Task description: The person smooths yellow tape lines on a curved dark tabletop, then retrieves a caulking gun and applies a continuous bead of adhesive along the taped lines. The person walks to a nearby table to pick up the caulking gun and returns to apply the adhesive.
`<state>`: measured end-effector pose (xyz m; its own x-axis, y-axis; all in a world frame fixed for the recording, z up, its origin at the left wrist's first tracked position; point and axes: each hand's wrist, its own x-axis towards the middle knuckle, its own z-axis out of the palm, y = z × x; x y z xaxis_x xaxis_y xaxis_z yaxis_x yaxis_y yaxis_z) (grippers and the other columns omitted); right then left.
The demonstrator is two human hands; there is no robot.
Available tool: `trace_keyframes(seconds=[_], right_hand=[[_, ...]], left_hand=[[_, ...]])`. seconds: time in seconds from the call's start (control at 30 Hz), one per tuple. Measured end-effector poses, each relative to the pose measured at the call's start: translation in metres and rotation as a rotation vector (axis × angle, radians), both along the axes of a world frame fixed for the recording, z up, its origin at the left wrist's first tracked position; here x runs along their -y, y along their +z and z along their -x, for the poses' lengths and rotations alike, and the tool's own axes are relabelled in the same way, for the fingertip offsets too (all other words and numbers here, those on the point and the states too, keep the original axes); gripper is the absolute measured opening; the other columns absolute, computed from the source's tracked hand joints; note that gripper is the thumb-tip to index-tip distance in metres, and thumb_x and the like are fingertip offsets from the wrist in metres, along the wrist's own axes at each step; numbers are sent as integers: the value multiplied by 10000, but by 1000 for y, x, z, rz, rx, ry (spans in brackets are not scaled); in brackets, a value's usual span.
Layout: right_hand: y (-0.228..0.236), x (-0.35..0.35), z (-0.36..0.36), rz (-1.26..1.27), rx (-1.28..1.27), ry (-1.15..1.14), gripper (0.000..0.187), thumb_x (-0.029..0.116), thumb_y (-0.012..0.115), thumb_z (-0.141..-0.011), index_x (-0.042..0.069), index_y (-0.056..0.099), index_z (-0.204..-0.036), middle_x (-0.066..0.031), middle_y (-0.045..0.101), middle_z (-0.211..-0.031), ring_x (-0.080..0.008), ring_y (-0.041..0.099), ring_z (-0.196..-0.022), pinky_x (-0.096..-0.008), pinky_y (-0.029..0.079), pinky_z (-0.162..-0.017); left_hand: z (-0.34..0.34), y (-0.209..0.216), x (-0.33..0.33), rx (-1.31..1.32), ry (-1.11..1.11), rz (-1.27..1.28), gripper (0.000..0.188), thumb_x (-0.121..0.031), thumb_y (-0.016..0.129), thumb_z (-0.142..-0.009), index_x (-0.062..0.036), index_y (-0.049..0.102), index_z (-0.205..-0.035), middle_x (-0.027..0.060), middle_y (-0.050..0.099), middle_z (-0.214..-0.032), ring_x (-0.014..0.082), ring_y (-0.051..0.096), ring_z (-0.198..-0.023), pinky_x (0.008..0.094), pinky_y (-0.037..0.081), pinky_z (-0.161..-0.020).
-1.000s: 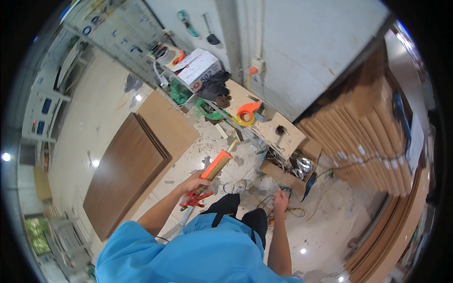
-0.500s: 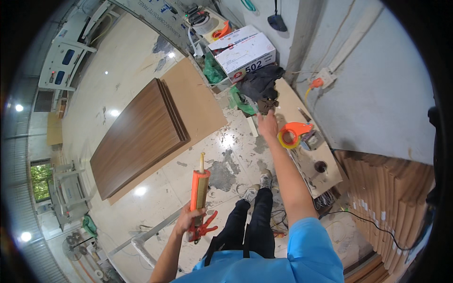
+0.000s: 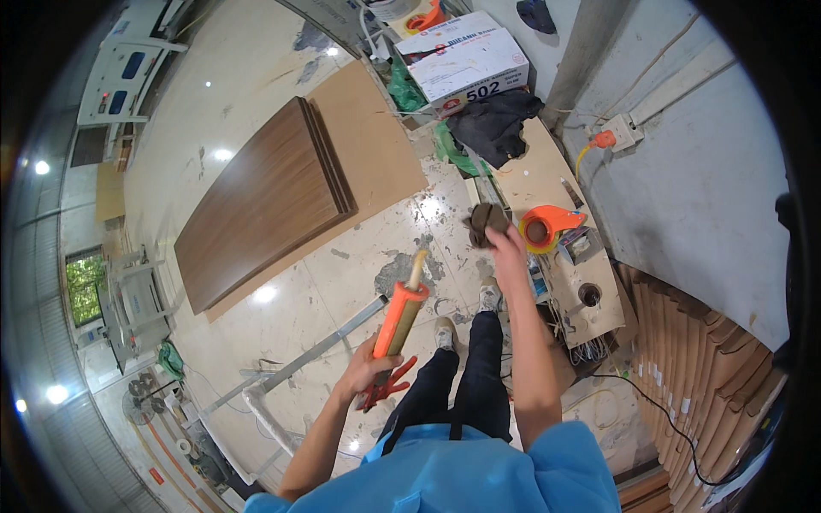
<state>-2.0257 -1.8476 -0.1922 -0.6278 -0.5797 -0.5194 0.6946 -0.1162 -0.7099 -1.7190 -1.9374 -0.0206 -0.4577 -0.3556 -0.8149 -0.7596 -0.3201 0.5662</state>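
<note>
Over pale tiles (image 3: pixel 278 332), the left hand (image 3: pixel 366 371) grips an orange caulk gun (image 3: pixel 398 321), the right hand (image 3: pixel 510 255) crumpled brown cloth (image 3: pixel 484 222): both already lifted, apart.

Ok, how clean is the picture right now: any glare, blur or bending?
Head view: white glare spots on the floor; head view again, the right hand and its brown cloth look slightly blurred; also head view, straight edges bend near the dark rim.
</note>
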Motion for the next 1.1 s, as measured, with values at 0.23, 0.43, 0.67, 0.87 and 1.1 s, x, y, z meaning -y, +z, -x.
trace_keyframes(seconds=[0.23, 0.43, 0.67, 0.87, 1.1], right_hand=[[131, -92, -58, 191, -277, 116, 321, 95, 651, -973, 12, 585, -1276, -32, 637, -1216, -113, 582, -1115, -292, 444, -1004], [199, -135, -128, -3, -539, -126, 395, 215, 634, -1041, -14, 534, -1347, -62, 633, -1239, -124, 601, -1104, -328, 495, -977], [252, -270, -253, -502, -737, -552, 320, 248, 701, -982, -31, 651, -1129, -120, 735, -913, -159, 653, -841, -326, 515, -803], [229, -420, -369, -751, -517, -919, 244, 198, 678, -1004, -38, 687, -1064, -73, 736, -927, -156, 616, -818, -334, 507, -800], [161, -594, -531, -1031, -35, -1528, 462, 410, 740, -940, -50, 726, -986, -115, 691, -781, -208, 613, -689, -370, 503, -684]], left_hand=[[32, 39, -20, -82, -101, -15, 470, -271, 784, -844, -47, 621, -1223, 32, 607, -954, 136, 559, -868, 328, 497, -809], [1, 71, -61, -109, -576, 300, 502, -319, 792, -796, -29, 620, -1168, 166, 697, -946, 316, 680, -880, 429, 528, -796], [-61, 107, -140, -281, -1076, 477, 517, -365, 756, -759, -65, 634, -1162, 218, 724, -1013, 428, 687, -951, 497, 526, -831], [-80, 138, -241, -583, -1508, 792, 445, -336, 725, -768, -57, 638, -1104, 200, 710, -950, 421, 693, -869, 514, 541, -777], [-118, 134, -376, -687, -1907, 771, 444, -342, 740, -757, -59, 638, -1083, 195, 704, -907, 417, 689, -853, 504, 535, -767]])
